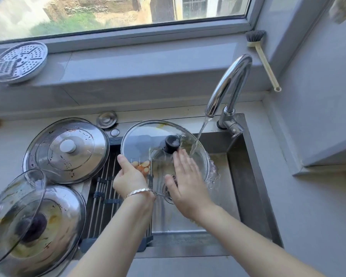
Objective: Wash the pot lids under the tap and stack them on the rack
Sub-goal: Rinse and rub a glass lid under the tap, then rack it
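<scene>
A glass pot lid (146, 136) with a black knob is tilted over the sink under running water from the chrome tap (229, 84). My left hand (129, 176) grips its left rim, fingers showing through the glass. My right hand (185, 176) lies flat and open on the lid's upper face just below the knob, where the stream lands. The roll-up rack (103, 188) spans the sink's left part, partly under the lid. A steel lid (68, 148) rests at the rack's left edge. Nearer me, a dirty glass lid (16, 214) leans on another steel lid (68, 212).
The steel sink (254, 176) has its drain under my right hand. A perforated steamer plate (18, 60) sits on the window sill at left. A dish brush (262, 56) leans in the right corner. A small round metal cap (106, 119) lies behind the sink.
</scene>
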`<action>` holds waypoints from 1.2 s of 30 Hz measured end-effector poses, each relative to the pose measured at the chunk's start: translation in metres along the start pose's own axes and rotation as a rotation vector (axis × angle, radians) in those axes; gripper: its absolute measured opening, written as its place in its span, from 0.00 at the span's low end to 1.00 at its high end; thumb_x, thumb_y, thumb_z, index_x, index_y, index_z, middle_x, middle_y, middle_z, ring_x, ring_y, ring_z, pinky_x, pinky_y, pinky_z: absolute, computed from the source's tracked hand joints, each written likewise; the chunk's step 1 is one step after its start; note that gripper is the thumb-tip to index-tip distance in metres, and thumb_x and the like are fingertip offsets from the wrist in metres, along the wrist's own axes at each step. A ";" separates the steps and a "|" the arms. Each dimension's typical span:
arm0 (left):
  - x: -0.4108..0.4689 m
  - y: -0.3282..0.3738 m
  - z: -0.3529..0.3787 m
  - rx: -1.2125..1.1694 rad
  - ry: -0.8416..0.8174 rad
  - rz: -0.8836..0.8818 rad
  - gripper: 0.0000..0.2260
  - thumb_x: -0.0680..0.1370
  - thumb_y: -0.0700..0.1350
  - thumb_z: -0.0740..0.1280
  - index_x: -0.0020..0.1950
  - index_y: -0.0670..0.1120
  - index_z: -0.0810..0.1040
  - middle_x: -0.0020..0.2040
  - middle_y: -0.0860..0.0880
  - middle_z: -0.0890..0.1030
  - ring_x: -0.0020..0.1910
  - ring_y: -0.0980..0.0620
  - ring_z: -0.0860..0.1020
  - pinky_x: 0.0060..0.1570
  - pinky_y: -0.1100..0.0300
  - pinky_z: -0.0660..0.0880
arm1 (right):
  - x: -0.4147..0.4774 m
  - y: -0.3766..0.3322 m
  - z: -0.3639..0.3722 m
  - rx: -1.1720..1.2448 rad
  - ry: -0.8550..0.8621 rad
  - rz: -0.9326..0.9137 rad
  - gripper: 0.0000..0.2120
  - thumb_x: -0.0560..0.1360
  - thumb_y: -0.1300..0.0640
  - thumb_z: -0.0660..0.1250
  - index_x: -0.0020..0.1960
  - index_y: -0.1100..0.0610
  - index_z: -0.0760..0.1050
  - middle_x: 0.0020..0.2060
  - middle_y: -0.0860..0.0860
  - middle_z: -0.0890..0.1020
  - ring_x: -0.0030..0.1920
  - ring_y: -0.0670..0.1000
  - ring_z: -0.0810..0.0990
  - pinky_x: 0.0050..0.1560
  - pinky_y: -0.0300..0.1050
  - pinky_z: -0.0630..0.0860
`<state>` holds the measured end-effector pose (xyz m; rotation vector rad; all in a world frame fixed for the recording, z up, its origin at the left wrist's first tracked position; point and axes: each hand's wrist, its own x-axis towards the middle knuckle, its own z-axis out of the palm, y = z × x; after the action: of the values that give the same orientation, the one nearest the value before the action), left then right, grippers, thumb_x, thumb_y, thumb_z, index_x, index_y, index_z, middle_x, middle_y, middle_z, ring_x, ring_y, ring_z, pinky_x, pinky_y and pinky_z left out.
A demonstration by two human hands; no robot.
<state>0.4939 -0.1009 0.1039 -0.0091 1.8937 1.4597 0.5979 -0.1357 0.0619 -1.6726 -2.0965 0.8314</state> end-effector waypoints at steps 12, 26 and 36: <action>0.000 0.005 -0.006 0.061 -0.053 0.010 0.21 0.77 0.59 0.60 0.34 0.44 0.72 0.20 0.50 0.78 0.14 0.60 0.70 0.16 0.71 0.63 | 0.012 0.025 -0.010 0.079 0.011 0.016 0.30 0.76 0.45 0.39 0.76 0.54 0.43 0.73 0.41 0.42 0.71 0.37 0.38 0.74 0.39 0.37; 0.007 0.002 -0.026 0.340 -0.342 0.181 0.21 0.78 0.55 0.61 0.30 0.42 0.70 0.16 0.50 0.73 0.14 0.59 0.70 0.20 0.67 0.69 | 0.086 0.045 -0.052 0.015 -0.139 -0.223 0.27 0.80 0.46 0.46 0.77 0.52 0.48 0.76 0.46 0.50 0.76 0.43 0.44 0.73 0.41 0.42; 0.036 0.008 -0.029 0.103 -0.065 0.023 0.19 0.78 0.57 0.60 0.34 0.44 0.70 0.17 0.51 0.76 0.13 0.60 0.70 0.17 0.71 0.66 | -0.001 0.119 -0.010 -0.080 -0.387 0.222 0.29 0.81 0.49 0.51 0.77 0.57 0.44 0.77 0.50 0.46 0.76 0.47 0.43 0.75 0.43 0.44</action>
<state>0.4486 -0.1071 0.0934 0.1079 1.9193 1.3603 0.6956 -0.1178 -0.0048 -1.9403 -2.2377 1.2408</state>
